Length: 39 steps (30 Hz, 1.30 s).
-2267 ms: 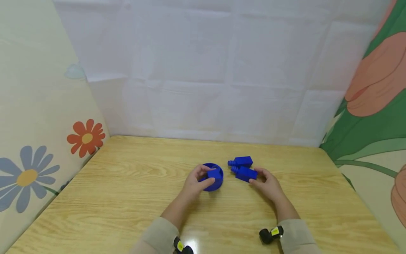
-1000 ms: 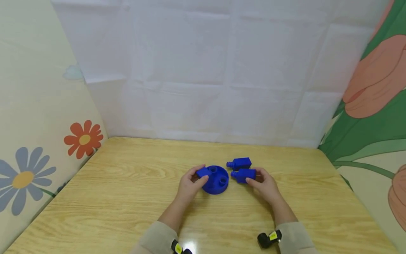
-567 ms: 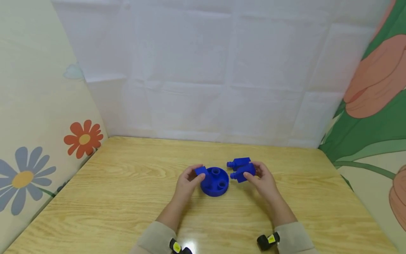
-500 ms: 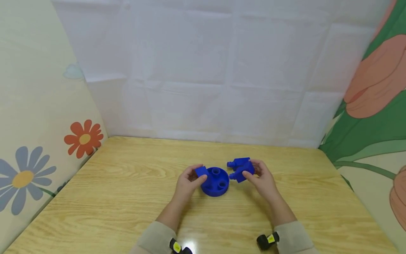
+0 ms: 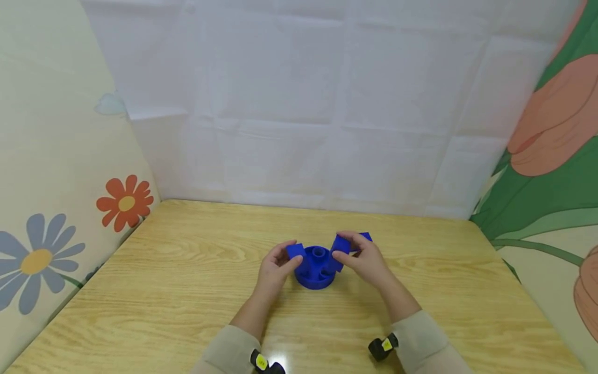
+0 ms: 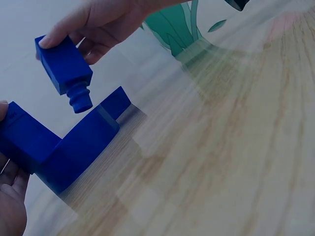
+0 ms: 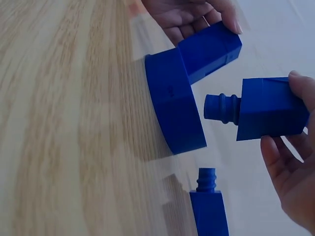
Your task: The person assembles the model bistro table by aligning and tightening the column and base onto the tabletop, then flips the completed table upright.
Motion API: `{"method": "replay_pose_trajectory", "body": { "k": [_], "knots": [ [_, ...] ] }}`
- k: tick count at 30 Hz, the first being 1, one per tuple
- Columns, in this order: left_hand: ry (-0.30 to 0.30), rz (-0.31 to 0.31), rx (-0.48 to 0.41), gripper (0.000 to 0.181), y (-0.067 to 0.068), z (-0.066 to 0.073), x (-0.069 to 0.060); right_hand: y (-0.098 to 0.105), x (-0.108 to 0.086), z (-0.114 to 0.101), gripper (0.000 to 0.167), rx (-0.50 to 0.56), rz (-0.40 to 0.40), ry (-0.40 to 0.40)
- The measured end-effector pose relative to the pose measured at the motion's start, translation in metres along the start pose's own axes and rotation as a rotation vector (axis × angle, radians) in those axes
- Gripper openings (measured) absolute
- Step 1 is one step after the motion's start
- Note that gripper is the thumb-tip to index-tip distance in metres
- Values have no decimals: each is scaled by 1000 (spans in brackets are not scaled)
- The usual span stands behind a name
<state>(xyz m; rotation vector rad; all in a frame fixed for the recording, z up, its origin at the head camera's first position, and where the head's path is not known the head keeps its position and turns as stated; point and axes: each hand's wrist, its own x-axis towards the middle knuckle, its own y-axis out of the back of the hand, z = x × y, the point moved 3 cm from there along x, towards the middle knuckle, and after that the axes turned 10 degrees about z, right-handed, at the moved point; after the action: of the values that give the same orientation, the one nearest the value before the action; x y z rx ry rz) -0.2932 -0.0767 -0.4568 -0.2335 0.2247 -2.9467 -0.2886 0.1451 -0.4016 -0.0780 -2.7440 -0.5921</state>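
Left fingers (image 5: 287,267) pinch blue cuboid (image 5: 295,250) | right fingers (image 5: 349,261), ribbed-neck blue block (image 5: 341,244) | round blue base (image 5: 314,284) below | likely aligning; next: lower

Solid blue on the round, shallow base (image 5: 315,283), same blue on the square-bodied, ridge-necked block (image 7: 264,108) at its right; yellowish grain streaking the wooden tabletop (image 5: 187,291); red, yellow-centred printed flower (image 5: 126,203) far left!

Your blocks (image 5: 343,244) and dish (image 5: 314,284) at mid-frame look like smooth plastic; the wood-grain table (image 5: 187,275) shines at bottom centre; your sleeves (image 5: 232,347) look like matt cloth, the upper sheet (image 5: 299,109) creased and matt.
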Motion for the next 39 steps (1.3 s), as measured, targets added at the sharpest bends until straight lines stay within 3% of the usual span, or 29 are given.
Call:
{"method": "replay_pose_trajectory", "body": {
  "k": [5, 16, 31, 39],
  "knots": [
    [2, 2, 23, 45, 0, -1, 0, -11, 2, -3, 48, -71, -83, -22],
    [13, 1, 40, 44, -1, -2, 0, -18, 5, -10, 47, -194, -119, 26],
    [23, 2, 35, 43, -2, 3, -2, -26, 5, -16, 47, -254, -154, -14],
    [27, -5, 45, 43, -1, 1, -2, -22, 0, -15, 43, -268, -183, 55]
  ]
}}
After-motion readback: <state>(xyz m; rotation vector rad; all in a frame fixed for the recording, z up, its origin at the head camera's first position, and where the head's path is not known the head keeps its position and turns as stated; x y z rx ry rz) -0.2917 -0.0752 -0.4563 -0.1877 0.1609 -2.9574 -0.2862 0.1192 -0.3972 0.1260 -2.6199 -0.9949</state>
